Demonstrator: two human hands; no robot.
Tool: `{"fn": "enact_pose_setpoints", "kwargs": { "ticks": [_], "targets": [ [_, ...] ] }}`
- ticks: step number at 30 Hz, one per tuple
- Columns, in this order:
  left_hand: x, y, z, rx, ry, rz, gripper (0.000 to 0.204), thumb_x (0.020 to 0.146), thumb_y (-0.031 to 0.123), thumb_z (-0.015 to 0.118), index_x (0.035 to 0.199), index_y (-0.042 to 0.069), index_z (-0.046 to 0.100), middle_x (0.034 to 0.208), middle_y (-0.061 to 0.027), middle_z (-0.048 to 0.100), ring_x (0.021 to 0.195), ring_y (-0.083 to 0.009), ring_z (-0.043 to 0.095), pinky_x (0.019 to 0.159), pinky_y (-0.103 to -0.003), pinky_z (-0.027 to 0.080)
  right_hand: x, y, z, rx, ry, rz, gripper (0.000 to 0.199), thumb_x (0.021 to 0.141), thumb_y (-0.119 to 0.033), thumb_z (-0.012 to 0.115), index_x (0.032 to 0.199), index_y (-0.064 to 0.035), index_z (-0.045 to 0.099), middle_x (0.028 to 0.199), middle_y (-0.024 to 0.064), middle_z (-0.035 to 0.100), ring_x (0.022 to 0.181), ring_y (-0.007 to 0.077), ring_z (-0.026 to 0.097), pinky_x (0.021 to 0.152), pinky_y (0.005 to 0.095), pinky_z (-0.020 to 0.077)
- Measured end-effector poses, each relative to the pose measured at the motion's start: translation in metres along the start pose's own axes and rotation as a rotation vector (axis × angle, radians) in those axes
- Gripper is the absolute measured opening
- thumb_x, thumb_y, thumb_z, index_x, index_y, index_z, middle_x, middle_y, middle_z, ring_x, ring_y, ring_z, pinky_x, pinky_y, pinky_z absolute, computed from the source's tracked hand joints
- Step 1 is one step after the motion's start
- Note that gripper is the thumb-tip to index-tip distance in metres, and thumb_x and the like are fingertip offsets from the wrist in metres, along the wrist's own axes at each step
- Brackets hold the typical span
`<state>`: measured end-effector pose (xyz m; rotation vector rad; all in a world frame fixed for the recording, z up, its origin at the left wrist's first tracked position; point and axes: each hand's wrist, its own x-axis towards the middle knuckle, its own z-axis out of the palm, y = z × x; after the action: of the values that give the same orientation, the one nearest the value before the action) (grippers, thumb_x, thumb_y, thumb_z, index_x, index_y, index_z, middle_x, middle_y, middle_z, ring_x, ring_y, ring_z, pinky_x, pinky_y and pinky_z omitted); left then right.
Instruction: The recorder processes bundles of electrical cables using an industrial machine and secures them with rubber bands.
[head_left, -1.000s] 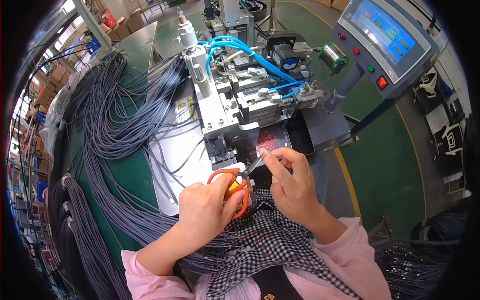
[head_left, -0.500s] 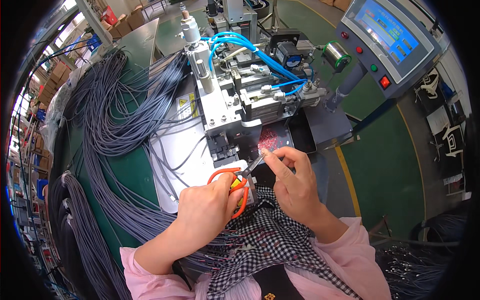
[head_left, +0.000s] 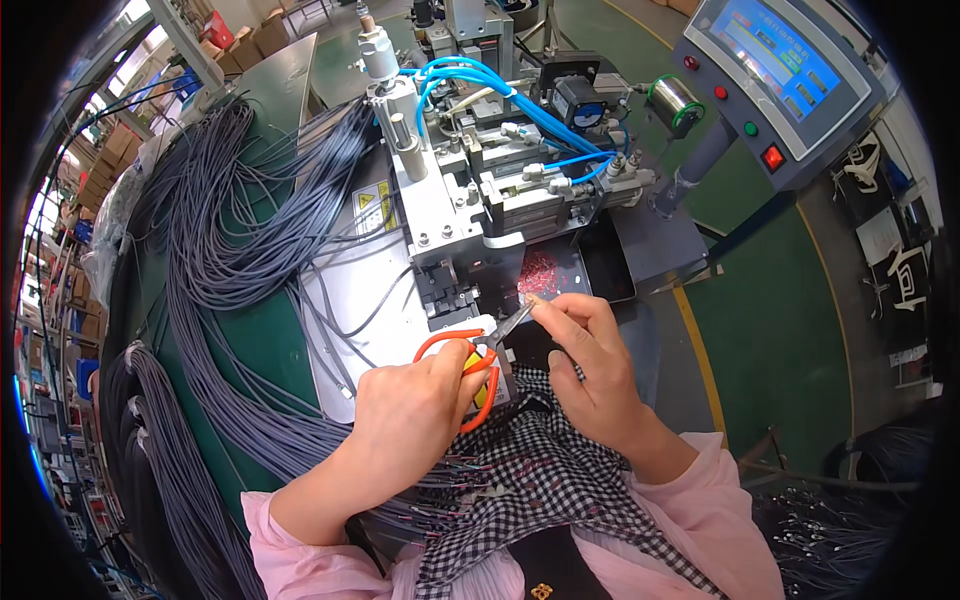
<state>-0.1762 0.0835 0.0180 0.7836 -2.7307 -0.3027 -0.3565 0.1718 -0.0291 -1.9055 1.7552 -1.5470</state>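
Small scissors [head_left: 468,362], orange loop handles w/ yellow inner, short metal blades pointing up-right. Left hand [head_left: 408,420] is closed around the handles, fingers through the loops. Blade tips sit right at the fingertips of the right hand [head_left: 592,368], which is pinched tight on a thin wire end [head_left: 530,300]; the wire itself is too small to make out beyond a short stub. Both hands are just in front of the machine, over the lap.

Surface: green bench [head_left: 250,350] w/ a white plate [head_left: 345,330] under a metal pneumatic press/crimp machine [head_left: 480,190], blue air hoses [head_left: 500,85] looping on top. A pile of tiny red bits [head_left: 540,272] lies on a dark tray [head_left: 600,270] right by the machine's mouth. Grey cable bundles [head_left: 220,250] drape across the bench's left side and down its edge; more cut cable ends w/ stripped tips [head_left: 440,480] lie across a black-and-white checked cloth [head_left: 560,480] on the lap. Pink sleeves [head_left: 700,520].

Right: grey control box [head_left: 790,80] w/ blue screen, red & green buttons, on an arm. Green floor [head_left: 780,330] w/ a yellow line [head_left: 700,350]. Far left: shelving, cartons.

Room to move: tight left (cables), machine close ahead, free space mostly to the right over the floor.
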Motion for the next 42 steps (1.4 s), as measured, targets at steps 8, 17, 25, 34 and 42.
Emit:
{"fn": "enact_pose_setpoints", "kwargs": {
  "ticks": [8, 17, 25, 34, 42],
  "targets": [
    [0.002, -0.01, 0.0, 0.032, 0.062, 0.086, 0.023, 0.083, 0.029, 0.067, 0.087, 0.008, 0.058, 0.052, -0.0043, 0.054, 0.043, -0.0229, 0.054, 0.042, -0.034, 0.04, -0.003, -0.003, -0.01, 0.334, -0.116, 0.153, 0.051, 0.078, 0.009, 0.052, 0.127, -0.0019, 0.053, 0.111, 0.0105, 0.051, 0.077, 0.0119, 0.05, 0.069, 0.0242, 0.0441],
    [0.003, -0.015, -0.002, -0.087, 0.035, 0.215, 0.024, 0.077, 0.018, 0.071, 0.093, 0.006, 0.06, 0.058, -0.0067, 0.054, 0.049, -0.0248, 0.053, 0.046, -0.034, 0.039, 0.001, -0.003, -0.017, 0.524, -0.251, 0.245, 0.055, 0.078, 0.009, 0.051, 0.132, -0.0044, 0.051, 0.108, 0.0079, 0.053, 0.073, 0.0091, 0.047, 0.068, 0.0215, 0.0426],
    [0.005, -0.009, -0.006, -0.194, 0.091, 0.022, 0.04, 0.067, 0.027, 0.08, 0.092, 0.004, 0.06, 0.059, -0.0057, 0.053, 0.049, -0.0206, 0.053, 0.046, -0.03, 0.039, 0.002, -0.002, -0.013, 0.281, -0.174, 0.052, 0.05, 0.076, 0.01, 0.051, 0.124, -0.0029, 0.056, 0.107, 0.0101, 0.053, 0.078, 0.0131, 0.052, 0.068, 0.0251, 0.0449],
    [0.005, -0.006, -0.012, -0.088, 0.022, 0.062, 0.052, 0.062, 0.041, 0.082, 0.092, 0.004, 0.061, 0.058, -0.0035, 0.054, 0.05, -0.0184, 0.055, 0.046, -0.03, 0.041, 0.002, 0.0, -0.015, 0.392, -0.201, 0.094, 0.049, 0.075, 0.015, 0.045, 0.118, -0.0032, 0.06, 0.109, 0.0115, 0.052, 0.084, 0.0163, 0.054, 0.071, 0.0263, 0.0451],
    [0.005, -0.001, -0.02, -0.005, -0.047, 0.079, 0.055, 0.065, 0.051, 0.077, 0.092, 0.006, 0.06, 0.06, -0.0035, 0.055, 0.052, -0.0198, 0.057, 0.047, -0.031, 0.042, 0.002, 0.007, -0.017, 0.502, -0.188, 0.065, 0.05, 0.075, 0.019, 0.039, 0.114, -0.0038, 0.062, 0.109, 0.0098, 0.051, 0.081, 0.0139, 0.052, 0.072, 0.0239, 0.0431]
  ]
}}
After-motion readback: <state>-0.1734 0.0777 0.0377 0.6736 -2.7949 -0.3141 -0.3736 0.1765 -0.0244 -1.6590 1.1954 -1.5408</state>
